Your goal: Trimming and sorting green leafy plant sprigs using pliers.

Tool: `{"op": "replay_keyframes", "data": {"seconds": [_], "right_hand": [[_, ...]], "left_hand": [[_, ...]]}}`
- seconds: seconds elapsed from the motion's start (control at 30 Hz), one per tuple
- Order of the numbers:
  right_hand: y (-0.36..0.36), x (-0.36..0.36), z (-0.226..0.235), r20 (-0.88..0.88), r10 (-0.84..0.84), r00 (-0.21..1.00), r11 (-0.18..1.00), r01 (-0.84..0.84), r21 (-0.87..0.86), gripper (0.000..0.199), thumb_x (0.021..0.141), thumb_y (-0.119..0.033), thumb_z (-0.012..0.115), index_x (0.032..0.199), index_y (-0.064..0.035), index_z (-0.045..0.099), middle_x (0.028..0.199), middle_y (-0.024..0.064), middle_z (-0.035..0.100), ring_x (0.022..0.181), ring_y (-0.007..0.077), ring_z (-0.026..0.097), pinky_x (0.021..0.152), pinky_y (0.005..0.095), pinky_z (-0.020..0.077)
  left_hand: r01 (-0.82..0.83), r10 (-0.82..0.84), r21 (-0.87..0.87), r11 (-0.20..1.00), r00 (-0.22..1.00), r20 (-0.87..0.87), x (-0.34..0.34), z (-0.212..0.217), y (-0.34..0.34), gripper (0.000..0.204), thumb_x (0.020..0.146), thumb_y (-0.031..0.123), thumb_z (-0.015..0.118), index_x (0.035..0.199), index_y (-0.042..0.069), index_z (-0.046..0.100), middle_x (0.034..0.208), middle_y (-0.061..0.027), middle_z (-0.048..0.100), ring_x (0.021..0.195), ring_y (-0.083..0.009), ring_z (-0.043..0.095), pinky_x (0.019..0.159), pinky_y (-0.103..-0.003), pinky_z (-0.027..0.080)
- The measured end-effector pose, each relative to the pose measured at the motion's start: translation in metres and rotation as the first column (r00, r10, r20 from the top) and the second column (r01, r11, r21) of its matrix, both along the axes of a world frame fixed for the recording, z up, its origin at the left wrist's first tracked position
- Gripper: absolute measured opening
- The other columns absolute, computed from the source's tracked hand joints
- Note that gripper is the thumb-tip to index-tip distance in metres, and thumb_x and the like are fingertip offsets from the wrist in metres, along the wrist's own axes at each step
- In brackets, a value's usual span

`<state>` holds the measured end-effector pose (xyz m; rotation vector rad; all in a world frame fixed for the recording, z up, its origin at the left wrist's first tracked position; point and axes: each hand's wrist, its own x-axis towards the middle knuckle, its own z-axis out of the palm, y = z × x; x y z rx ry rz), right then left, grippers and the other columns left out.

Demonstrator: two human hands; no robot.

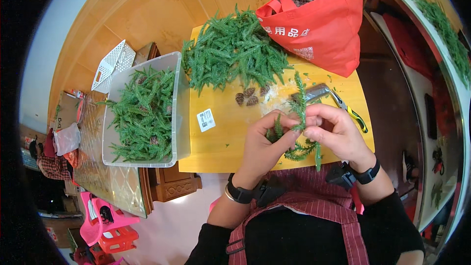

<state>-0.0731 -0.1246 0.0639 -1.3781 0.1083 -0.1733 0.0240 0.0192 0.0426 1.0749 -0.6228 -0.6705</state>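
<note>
Close to the table's near edge, both hands are closed on a green artificial pine sprig [300,95]. My left hand [272,140] pinches its stem and lower branches between thumb and fingers. My right hand [338,130] grips the same stem from the right, its fingertips almost meeting the left ones. The exact join is hidden behind the fingers. Just beyond the right hand lie a dark bundle [316,91] and pliers [358,118] with yellow and black handles. Several small pine cones [251,99] sit beyond the left hand, beside pale crumbs.
A yellow tabletop [211,149] bears a heap of pine sprigs [230,51] and a white card [206,119]. On the left stands a clear plastic bin [182,132] of sprigs with cones. A red bag [324,34] of pine cones stands far right. A white basket [114,66] is behind the bin.
</note>
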Motion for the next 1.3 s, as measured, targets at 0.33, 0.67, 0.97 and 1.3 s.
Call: {"op": "replay_keyframes", "data": {"seconds": [0.33,0.67,0.97,1.3], "right_hand": [[-0.003,0.000,0.004,-0.040,0.035,0.999,0.996,-0.031,0.083,0.018,0.082,-0.005,0.062,0.093,-0.0070,0.048,0.074,-0.0031,0.050,0.068,0.0037,0.048,0.063,0.0184,0.0392],[-0.002,-0.003,0.000,0.012,0.067,0.998,0.981,-0.068,0.181,0.026,0.079,0.000,0.063,0.101,-0.0047,0.048,0.084,-0.0024,0.048,0.080,0.0050,0.050,0.069,0.0190,0.0408],[-0.003,-0.006,-0.009,0.115,-0.053,0.992,0.997,0.058,-0.043,0.032,0.078,0.004,0.061,0.108,-0.0017,0.050,0.091,-0.0011,0.050,0.085,0.0055,0.050,0.075,0.0202,0.0415],[-0.004,-0.005,-0.004,0.023,-0.044,0.999,0.986,0.040,0.159,0.032,0.078,0.000,0.062,0.109,-0.0016,0.053,0.085,-0.0030,0.052,0.078,0.0040,0.050,0.072,0.0187,0.0411]], "left_hand": [[-0.026,0.018,0.112,0.993,0.998,0.067,-0.001,-0.004,0.002,0.013,0.076,0.000,0.065,0.085,0.003,0.056,0.071,0.0031,0.056,0.059,-0.0027,0.051,0.051,-0.017,0.039],[-0.111,0.099,0.153,0.982,0.992,0.084,-0.009,0.005,-0.002,0.008,0.083,0.008,0.062,0.086,0.002,0.058,0.068,0.0040,0.054,0.055,-0.0012,0.046,0.049,-0.015,0.035],[-0.109,0.093,0.136,0.985,0.989,0.116,-0.010,0.002,-0.005,0.011,0.085,0.010,0.059,0.092,0.002,0.057,0.068,0.0039,0.052,0.057,-0.0015,0.045,0.051,-0.016,0.035],[-0.126,0.111,0.131,0.983,0.987,0.113,-0.012,0.004,-0.004,0.014,0.079,0.003,0.065,0.091,0.001,0.058,0.069,0.0019,0.056,0.055,-0.0031,0.051,0.047,-0.017,0.038]]}}
